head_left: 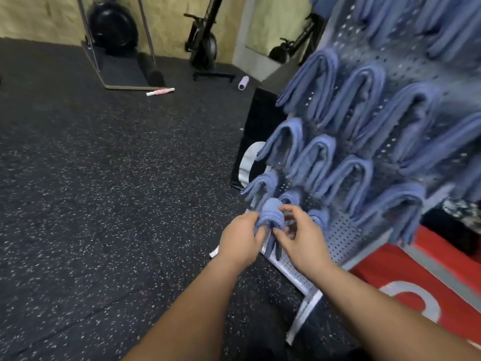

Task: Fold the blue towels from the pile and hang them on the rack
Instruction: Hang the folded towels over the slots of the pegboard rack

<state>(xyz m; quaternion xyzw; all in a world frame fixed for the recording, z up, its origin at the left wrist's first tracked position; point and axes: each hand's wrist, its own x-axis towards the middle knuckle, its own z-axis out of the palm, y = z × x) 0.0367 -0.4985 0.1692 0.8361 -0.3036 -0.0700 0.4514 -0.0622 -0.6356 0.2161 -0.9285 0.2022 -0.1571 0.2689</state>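
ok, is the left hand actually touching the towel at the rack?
Touching. The head view shows the left hand gripping the towel, with its fingers pressed into the cloth and no gap.

Folded towel hangs low on rack, between both hands, hung towels above.

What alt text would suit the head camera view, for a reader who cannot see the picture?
A person's left hand and right hand hold a folded blue towel at the low part of a white perforated rack. Many more blue towels hang on it in rows, beside a dark speckled floor.
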